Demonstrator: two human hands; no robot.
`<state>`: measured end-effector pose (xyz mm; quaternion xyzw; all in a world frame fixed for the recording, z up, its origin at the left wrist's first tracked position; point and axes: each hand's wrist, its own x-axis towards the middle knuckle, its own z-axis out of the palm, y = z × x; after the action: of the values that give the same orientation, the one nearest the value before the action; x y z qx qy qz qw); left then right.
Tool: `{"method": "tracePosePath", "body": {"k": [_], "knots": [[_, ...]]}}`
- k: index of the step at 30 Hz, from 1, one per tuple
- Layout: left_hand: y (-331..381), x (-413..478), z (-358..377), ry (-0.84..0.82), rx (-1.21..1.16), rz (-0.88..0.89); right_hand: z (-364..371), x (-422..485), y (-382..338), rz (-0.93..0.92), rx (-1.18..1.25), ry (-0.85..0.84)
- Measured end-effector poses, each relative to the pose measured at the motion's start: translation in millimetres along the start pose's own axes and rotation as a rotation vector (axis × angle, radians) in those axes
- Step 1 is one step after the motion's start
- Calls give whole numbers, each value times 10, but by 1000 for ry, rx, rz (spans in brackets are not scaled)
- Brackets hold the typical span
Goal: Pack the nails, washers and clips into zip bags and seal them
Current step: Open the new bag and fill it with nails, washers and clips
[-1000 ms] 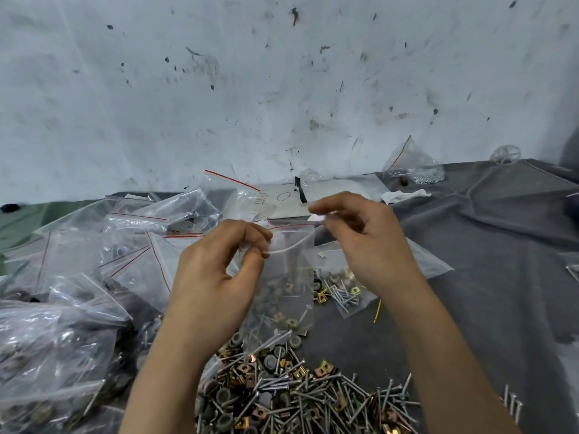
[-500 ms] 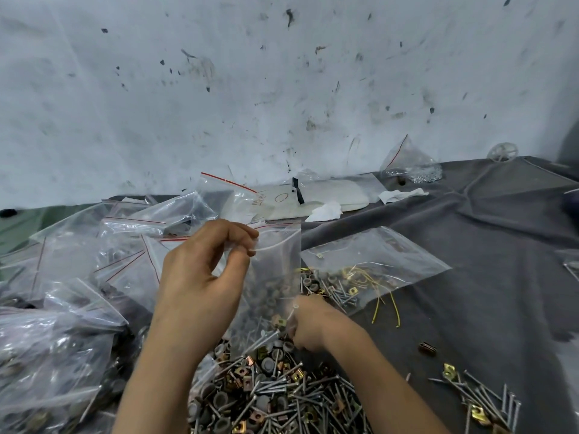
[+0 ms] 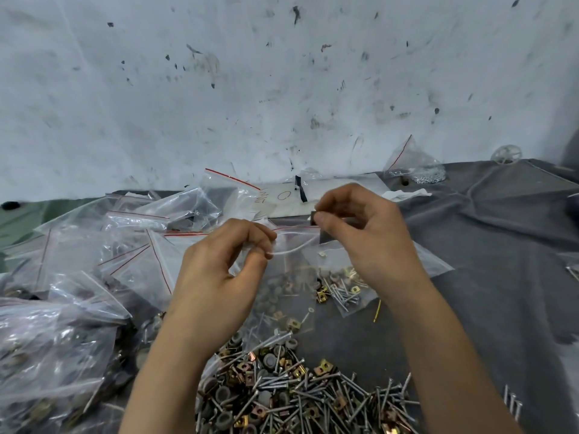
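My left hand (image 3: 213,283) pinches the left side of the mouth of a clear zip bag (image 3: 283,286), which hangs upright with the mouth open. A few washers, clips and nails show through its lower half. At the right side of the mouth, my right hand (image 3: 372,239) pinches a small dark part (image 3: 314,216) between thumb and forefinger; I cannot tell what kind it is. A loose pile of nails, grey washers and brass clips (image 3: 282,396) lies on the grey cloth below both hands.
A second bag (image 3: 344,296) with nails and clips lies flat behind my right hand. Many filled and empty zip bags (image 3: 78,324) are heaped at the left. A small bag (image 3: 413,167) stands by the wall. A few nails (image 3: 512,405) lie at the right.
My right hand has come up from the pile to the bag's mouth with a small dark part in its fingers. My left hand has kept hold of the bag.
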<state>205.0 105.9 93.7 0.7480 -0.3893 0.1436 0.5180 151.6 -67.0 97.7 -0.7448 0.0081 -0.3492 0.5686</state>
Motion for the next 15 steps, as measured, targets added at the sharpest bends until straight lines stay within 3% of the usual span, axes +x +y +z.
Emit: {"method": "tracePosePath", "body": {"k": [5, 9, 11, 15], "knots": [[19, 1, 22, -8, 34, 10, 110, -62, -104, -57, -114, -140], [1, 11, 5, 50, 38, -5, 101, -27, 14, -32, -93, 29], [-25, 17, -10, 100, 38, -37, 80, 3, 143, 42, -149, 31], [-92, 30, -42, 227, 32, -94, 233, -34, 582, 269, -511, -192]]}}
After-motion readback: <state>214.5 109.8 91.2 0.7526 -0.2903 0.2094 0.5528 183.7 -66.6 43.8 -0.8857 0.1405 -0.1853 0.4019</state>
